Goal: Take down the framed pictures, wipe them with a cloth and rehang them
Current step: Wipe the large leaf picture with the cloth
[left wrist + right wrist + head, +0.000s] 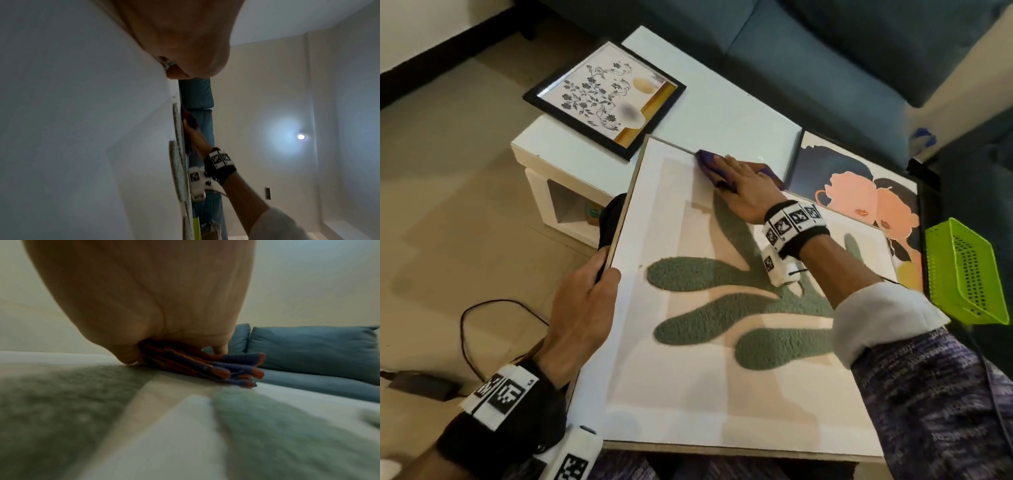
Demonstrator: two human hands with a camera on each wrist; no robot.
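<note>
A large white-framed picture [688,394] with green leaf shapes lies tilted across my lap and the low table. My left hand [585,294] grips its left edge, thumb on the front. My right hand [739,185] presses a folded purple cloth [705,161] flat against the picture's far edge, fingers straight. In the right wrist view the cloth [236,368] shows purple with orange edging under my palm. A small black-framed floral picture [602,99] lies at the table's far left corner. A third picture [859,195] with pink faces lies at the right.
The white low table [722,113] stands before a blue sofa [808,51]. A green plastic basket [962,270] sits at the right. A black cable [482,308] and an adapter lie on the floor at the left.
</note>
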